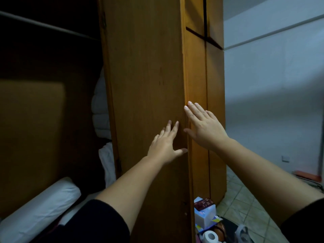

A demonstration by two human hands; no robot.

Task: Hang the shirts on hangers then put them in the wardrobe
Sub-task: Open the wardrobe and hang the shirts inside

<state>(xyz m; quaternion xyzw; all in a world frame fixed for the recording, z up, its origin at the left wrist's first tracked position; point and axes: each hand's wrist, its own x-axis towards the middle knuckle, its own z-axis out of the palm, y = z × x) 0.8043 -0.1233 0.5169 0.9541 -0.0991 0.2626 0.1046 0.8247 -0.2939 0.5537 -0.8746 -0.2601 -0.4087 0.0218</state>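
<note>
A tall wooden wardrobe door [145, 76] fills the middle of the view, swung partly across the opening. My left hand [165, 144] lies flat on the door's face with fingers straight. My right hand [203, 125] presses flat near the door's right edge, fingers stretched upward. Left of the door the wardrobe's dark inside [52, 58] shows, with a hanging rail [43, 25] across the top. White clothes [101, 106] hang or lie behind the door's hinge edge. No hanger or shirt is in either hand.
A white pillow or roll [40, 206] lies at the bottom left inside the wardrobe. On the tiled floor [245, 199] to the right stand a box [204, 213] and a bag with a toilet roll [210, 236]. A pale wall [273, 85] is on the right.
</note>
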